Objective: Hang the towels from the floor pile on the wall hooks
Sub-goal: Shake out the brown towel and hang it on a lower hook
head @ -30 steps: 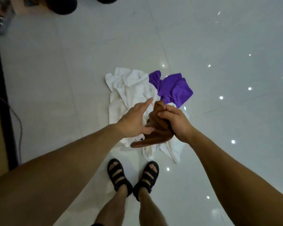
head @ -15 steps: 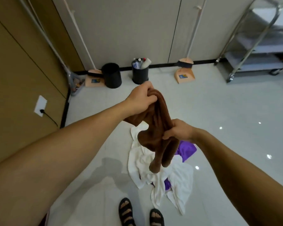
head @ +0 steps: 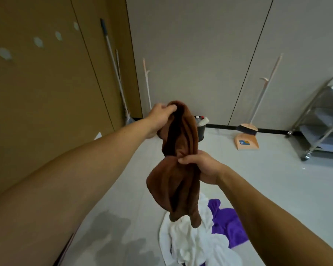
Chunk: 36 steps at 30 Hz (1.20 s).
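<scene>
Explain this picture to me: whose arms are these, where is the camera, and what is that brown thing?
No machine here: a person wears a camera on the head, looking forward and down, so you see what they see. The left hand holds the top of a brown towel, and the right hand grips its middle, so it hangs above the floor. Below lies a pile of white towels with a purple towel. The pale hexagons on the brown wall may be the hooks it is meant for.
</scene>
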Available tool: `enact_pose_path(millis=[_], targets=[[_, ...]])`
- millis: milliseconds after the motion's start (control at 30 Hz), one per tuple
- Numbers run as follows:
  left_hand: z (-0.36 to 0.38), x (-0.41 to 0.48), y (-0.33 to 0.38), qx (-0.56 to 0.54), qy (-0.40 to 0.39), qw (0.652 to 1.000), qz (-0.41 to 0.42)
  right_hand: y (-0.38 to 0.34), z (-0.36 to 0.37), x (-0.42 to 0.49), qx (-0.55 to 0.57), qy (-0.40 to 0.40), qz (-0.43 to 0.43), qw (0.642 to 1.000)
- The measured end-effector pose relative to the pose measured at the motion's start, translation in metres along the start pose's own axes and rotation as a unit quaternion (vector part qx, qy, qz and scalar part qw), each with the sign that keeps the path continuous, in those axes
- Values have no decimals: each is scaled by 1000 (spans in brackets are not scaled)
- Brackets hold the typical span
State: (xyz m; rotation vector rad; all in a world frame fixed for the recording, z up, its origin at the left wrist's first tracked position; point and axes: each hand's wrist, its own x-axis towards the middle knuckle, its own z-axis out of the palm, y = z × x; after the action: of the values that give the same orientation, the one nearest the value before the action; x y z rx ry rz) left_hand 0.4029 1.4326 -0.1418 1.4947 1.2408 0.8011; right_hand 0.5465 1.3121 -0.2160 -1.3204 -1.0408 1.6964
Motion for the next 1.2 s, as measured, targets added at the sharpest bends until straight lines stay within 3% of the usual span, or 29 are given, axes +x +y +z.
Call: enact_pose_path(millis=[167, 233, 300, 400, 533, 633, 800, 867, 933, 1000, 1100, 1200], targets=[[-49, -48, -52, 34, -20, 977, -211, -42, 18, 11, 178, 14, -46, 983], [-71, -74, -74, 46, -77, 952, -294, -53, 30, 16, 189, 19, -26, 981], [-87, -95, -91, 8, -156, 934, -320, -60, 43, 20, 208, 14, -16, 978], [-98, -119, -94, -84, -186, 942, -266, -69, 61, 26, 220, 8, 9, 976], [-104, -134, -74, -85, -117, 975, -171, -80, 68, 25, 155, -16, 21, 988], [-114, -140, -58, -72, -22, 989, -126, -82, 58, 22, 89, -28, 9, 996], [-141, -140, -46, -92, 39, 991, -89, -71, 41, 12, -56, 33, 90, 994], [-149, -134, -43, -99, 85, 989, -75, -79, 31, 9, 5, 41, 48, 998], [-155, -128, -39, -144, 140, 978, -64, -87, 17, 5, 116, 11, -46, 992], [-161, -124, -37, -229, 172, 956, -64, -79, 12, 3, 112, -39, -94, 989], [-166, -131, -45, -339, 80, 937, -32, -46, 18, 7, -23, -31, -22, 999], [-164, -134, -60, -278, -9, 959, -52, -45, 24, 8, 18, 35, -34, 999]])
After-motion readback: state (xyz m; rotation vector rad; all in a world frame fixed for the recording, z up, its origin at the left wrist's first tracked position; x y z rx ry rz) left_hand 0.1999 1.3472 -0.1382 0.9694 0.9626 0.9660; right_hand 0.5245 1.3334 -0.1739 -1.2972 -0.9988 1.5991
